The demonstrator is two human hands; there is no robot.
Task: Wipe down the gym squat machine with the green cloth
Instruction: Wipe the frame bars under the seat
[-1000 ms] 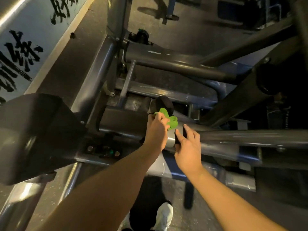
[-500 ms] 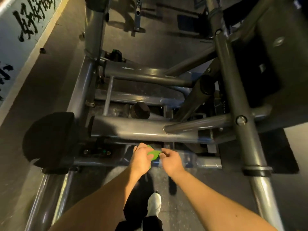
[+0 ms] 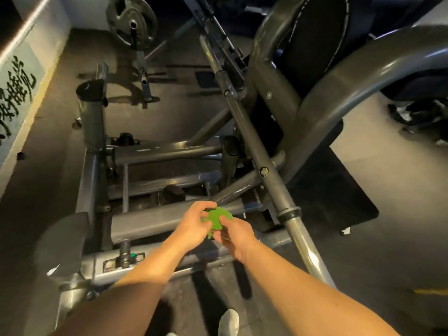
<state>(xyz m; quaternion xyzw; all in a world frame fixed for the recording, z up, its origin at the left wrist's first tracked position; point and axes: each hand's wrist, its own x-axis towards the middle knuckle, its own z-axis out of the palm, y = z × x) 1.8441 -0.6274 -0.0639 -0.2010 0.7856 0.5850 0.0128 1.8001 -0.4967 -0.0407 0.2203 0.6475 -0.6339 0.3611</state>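
Head | left hand (image 3: 194, 224), right hand (image 3: 237, 236) pinch green cloth (image 3: 217, 220) | shifted up to crossbar (image 3: 150, 221)

Your left hand (image 3: 194, 224) and right hand (image 3: 236, 235) meet over the right end of the near crossbar (image 3: 150, 221) of the squat machine (image 3: 91, 180). Both hold the cloth (image 3: 217, 220) between them, the right hand slightly nearer you. Behind that crossbar lie two more cross tubes, one beyond the other. A long bar (image 3: 266, 175) runs diagonally from far centre to near right, passing just right of your hands. A mat (image 3: 339, 202) lies on the floor right of it, with the seat back (image 3: 315, 44) beyond. A weight plate (image 3: 132, 20) sits far left of centre, and the wall (image 3: 17, 93) runs along your left. A pad (image 3: 63, 241) lies near left. Your shoe (image 3: 228, 322) is below your arms.
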